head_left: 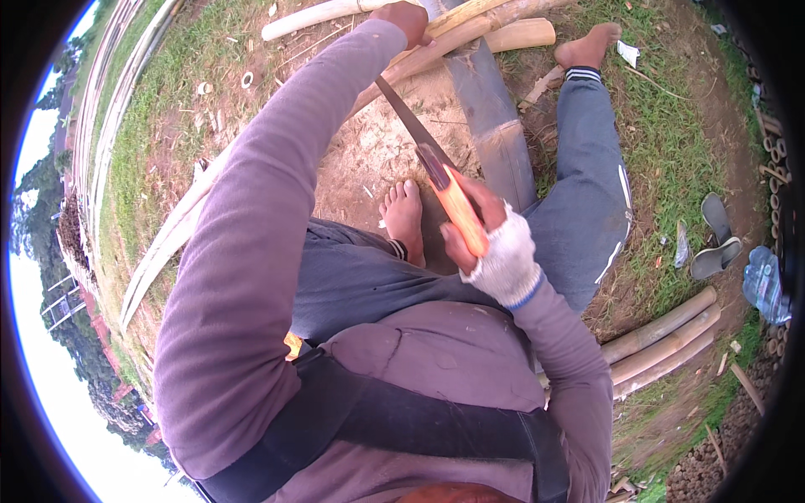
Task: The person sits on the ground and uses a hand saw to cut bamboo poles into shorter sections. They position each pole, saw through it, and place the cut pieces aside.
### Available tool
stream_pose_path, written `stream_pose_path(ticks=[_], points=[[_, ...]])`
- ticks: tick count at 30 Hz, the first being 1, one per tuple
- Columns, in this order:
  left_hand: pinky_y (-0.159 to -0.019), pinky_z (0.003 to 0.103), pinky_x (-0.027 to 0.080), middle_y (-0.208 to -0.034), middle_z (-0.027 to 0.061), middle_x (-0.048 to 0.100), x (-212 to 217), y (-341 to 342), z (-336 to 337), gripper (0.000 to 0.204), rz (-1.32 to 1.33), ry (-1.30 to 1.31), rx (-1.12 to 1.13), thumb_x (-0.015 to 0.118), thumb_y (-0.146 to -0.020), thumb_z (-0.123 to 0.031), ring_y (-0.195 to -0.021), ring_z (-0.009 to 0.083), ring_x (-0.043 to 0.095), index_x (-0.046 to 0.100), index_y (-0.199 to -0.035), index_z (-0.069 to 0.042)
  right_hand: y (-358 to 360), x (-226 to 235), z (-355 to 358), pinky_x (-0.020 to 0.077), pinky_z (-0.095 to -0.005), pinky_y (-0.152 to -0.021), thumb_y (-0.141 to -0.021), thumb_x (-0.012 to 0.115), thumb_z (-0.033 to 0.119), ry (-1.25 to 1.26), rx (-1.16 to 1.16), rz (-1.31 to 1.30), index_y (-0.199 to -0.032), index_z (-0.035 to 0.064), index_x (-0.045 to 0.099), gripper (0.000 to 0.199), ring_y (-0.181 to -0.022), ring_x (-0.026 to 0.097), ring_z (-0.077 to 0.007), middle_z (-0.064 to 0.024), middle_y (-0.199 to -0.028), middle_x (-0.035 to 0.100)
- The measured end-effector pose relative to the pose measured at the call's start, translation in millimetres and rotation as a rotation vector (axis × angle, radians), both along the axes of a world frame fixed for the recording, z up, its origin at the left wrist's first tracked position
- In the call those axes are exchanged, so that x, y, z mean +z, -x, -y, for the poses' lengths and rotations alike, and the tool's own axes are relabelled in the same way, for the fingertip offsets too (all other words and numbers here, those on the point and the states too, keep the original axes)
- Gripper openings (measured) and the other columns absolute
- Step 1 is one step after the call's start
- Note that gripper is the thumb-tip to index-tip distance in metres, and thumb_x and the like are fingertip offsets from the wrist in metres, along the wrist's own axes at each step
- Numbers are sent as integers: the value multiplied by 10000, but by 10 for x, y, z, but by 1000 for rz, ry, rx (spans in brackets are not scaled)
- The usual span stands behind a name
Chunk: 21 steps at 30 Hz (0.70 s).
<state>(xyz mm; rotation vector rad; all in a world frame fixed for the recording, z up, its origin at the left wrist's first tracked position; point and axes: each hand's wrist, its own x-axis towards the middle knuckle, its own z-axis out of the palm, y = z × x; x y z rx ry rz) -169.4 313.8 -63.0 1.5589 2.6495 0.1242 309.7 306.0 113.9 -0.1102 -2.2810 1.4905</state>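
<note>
**Knife on bamboo, seated on bare ground**

The right hand, in a fingerless white glove, is wrapped around the pale wooden handle of a long knife; the fingers are curled tight about the grip, thumb along the near side. The blade runs up and to the left from the handle, its tip reaching toward the far bamboo poles. The left hand is stretched far out, its fingers closed over one of these poles near the top of the view; how firmly they press I cannot tell, since only the back of the hand shows.

A wide grey split culm lies between the legs, running from the far poles down toward the right hand. The bare left foot rests on the dirt just left of the knife handle; the right foot lies far right, close to the pole ends. More poles lie near right, with sandals on the grass beyond.

To do this well, I judge the blade should travel away from the body and from the holding hand, with the left hand kept above the cutting line and the pole braced so it cannot roll. The bare foot sits near the blade's path, so short, controlled strokes seem wiser than hard swings.
</note>
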Motion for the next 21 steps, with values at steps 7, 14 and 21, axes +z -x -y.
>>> stream_pose_path(ticks=[7,14,21], points=[[-863,514,609,-974,234,800,11,-144,-304,397,-58,139,-3,958,-759,-326,-930,421,783,816,-959,-14,216,-478,181,612,-442,-931,-981,781,141,16,-95,20,-1548,-18,528,641,-1132,761,-425,-256,-1383,707],[-873,502,612,-1006,208,814,490,-359,-266,395,0,230,20,917,-816,-389,-956,397,789,853,-1012,-52,177,-413,204,624,-444,-873,-962,790,124,-97,-135,29,-1523,-27,548,630,-1055,770,-439,-245,-1332,727],[-892,489,619,-1015,206,816,726,-498,-297,409,10,260,16,909,-823,-418,-970,389,792,856,-1013,-60,505,-619,250,613,-444,-824,-963,791,145,-202,-150,191,-1403,-31,633,499,-947,758,-413,-221,-1170,753]])
